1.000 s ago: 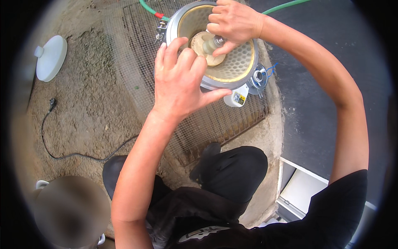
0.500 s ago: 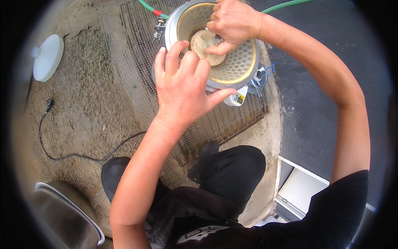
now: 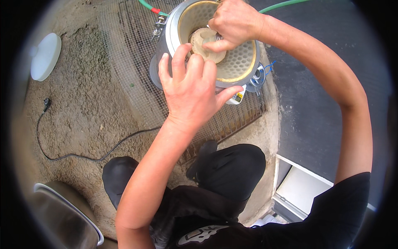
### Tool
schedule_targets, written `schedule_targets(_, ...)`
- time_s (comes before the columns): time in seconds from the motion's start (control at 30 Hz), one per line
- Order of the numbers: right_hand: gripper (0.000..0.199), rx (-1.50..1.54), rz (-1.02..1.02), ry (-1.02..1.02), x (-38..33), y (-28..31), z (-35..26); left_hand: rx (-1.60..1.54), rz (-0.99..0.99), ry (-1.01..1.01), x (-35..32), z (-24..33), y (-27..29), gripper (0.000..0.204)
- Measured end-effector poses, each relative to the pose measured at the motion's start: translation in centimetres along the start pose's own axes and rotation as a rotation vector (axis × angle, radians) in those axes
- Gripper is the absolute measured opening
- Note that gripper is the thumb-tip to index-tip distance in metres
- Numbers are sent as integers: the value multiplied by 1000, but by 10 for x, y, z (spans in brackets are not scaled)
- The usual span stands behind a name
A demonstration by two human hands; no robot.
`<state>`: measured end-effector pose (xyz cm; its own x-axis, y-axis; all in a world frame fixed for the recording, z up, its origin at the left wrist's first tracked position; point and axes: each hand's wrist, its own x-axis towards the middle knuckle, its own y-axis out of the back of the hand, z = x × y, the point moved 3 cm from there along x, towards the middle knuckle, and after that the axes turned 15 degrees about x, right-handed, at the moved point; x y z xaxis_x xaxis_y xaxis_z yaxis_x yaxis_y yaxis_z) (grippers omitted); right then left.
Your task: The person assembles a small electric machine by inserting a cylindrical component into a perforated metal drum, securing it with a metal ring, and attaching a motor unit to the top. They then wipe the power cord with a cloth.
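Note:
A round metal drum (image 3: 250, 75) with a dimpled inner wall and a yellowish rim lining stands at the top middle. Inside it sits a rough beige disc (image 3: 199, 46) with a short, pale knob or spindle (image 3: 209, 39) at its centre. My right hand (image 3: 237, 25) is closed around that knob, its thumb lying over the disc. My left hand (image 3: 190, 81) is over the near left side of the drum, fingers spread and slightly bent. One of its fingertips reaches inside the rim, by the disc's edge; whether it touches cannot be made out.
Wire mesh (image 3: 137, 74) over a floor grate lies beneath the drum. A green hose (image 3: 286, 4) runs behind it. A black cord with a plug (image 3: 47, 102) and a white lid (image 3: 45, 57) are at left. A metal tub (image 3: 62, 216) stands lower left, a dark surface (image 3: 306, 103) at right.
My left hand has shifted slightly right and down, its fingers a little more bent and apart. My right hand keeps its grip on the knob, turned only slightly.

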<state>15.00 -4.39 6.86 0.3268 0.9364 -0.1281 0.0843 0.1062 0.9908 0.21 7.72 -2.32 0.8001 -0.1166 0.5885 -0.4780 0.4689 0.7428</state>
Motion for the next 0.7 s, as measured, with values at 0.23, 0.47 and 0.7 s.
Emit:
schedule_targets(0.23, 54, -13, 15, -23, 0, -2, -3, -1, 25, 13, -4, 1, -3, 68)
schedule_targets(0.47, 50, 34, -19, -4, 4, 19, -11, -106, -25, -110, 17, -30, 14, 61)
schedule_targets(0.7, 55, 41, -32, 14, -4, 30, -15, -157, -18, -164, 17, -45, 47, 44)
